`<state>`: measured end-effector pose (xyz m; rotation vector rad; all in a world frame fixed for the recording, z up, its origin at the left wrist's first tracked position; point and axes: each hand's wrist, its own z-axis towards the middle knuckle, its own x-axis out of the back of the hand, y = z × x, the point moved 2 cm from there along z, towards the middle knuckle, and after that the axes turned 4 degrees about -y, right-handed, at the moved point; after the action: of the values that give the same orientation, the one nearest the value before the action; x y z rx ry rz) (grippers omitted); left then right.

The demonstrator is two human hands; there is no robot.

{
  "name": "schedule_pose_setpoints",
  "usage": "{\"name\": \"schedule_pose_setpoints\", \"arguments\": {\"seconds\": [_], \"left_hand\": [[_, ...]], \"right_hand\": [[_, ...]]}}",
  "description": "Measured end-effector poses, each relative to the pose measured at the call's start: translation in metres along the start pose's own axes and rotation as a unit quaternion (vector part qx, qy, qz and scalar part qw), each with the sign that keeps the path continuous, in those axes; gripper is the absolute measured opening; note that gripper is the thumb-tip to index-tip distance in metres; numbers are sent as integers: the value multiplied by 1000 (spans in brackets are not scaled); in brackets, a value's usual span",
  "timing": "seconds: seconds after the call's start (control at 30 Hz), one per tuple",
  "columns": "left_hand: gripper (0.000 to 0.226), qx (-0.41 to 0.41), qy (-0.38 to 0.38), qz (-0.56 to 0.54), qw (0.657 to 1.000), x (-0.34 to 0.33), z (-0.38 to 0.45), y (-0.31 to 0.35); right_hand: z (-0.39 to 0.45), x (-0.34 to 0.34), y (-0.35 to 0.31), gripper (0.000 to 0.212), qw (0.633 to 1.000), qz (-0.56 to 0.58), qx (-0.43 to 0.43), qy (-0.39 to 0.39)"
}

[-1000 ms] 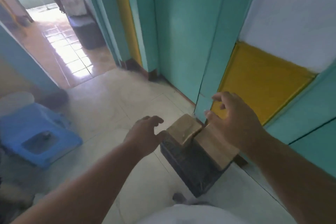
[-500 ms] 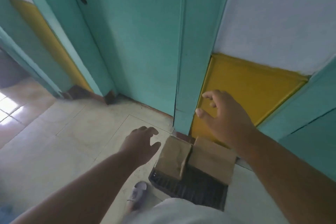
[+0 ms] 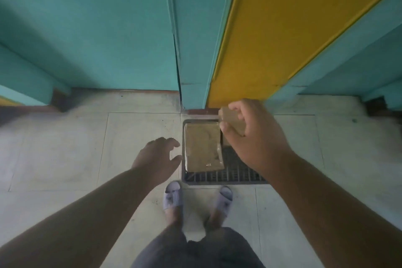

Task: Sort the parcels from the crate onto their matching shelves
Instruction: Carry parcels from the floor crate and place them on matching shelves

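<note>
Right hand grips a brown parcel above the crate; left hand hovers beside it, fingers loosely spread, holding nothing.

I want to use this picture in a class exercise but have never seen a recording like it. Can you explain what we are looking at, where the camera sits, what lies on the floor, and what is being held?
No machine here: a person wears a wide-angle camera on the head, looking down at their own arms and sandalled feet. On the tiled floor, against a teal and yellow wall, stands a dark slatted crate. A brown taped parcel lies in it. The right hand grips a second brown parcel above the crate. The left hand hovers beside the crate, fingers loosely spread, holding nothing.
</note>
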<state>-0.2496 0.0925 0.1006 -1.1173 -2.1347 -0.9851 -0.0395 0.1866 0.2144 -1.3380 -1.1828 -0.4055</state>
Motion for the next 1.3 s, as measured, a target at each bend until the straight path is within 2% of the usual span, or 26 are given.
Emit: {"name": "schedule_pose_setpoints", "arguments": {"seconds": [0.13,0.27,0.5,0.63,0.77,0.9,1.0,1.17,1.3], "left_hand": [[39,37,-40,-17,998,-57,47,-23],[35,82,-77,-80,990,-119,93,-46],[56,179,-20,-248,952,-209,169,-67],[35,202,-50,-300,931,-242,191,-80],[29,225,-59,-414,880,-251,196,-85],[34,230,-29,-461,856,-224,167,-82],[27,219,10,-497,839,-176,125,-72],[22,173,49,-538,824,-66,39,-35],[27,112,88,-554,820,21,-35,0]], "right_hand": [[13,-62,47,44,998,3,-43,-41],[40,-128,100,47,995,6,-67,-72],[107,-256,190,56,979,-16,-133,-152],[122,-306,219,67,962,13,-195,-193],[119,-325,226,70,956,97,-234,-145],[102,-307,208,69,949,143,-249,-130],[84,-265,176,64,942,174,-262,-117],[56,-155,88,51,944,227,-225,-77],[32,-41,24,42,955,260,-140,-10]]}}
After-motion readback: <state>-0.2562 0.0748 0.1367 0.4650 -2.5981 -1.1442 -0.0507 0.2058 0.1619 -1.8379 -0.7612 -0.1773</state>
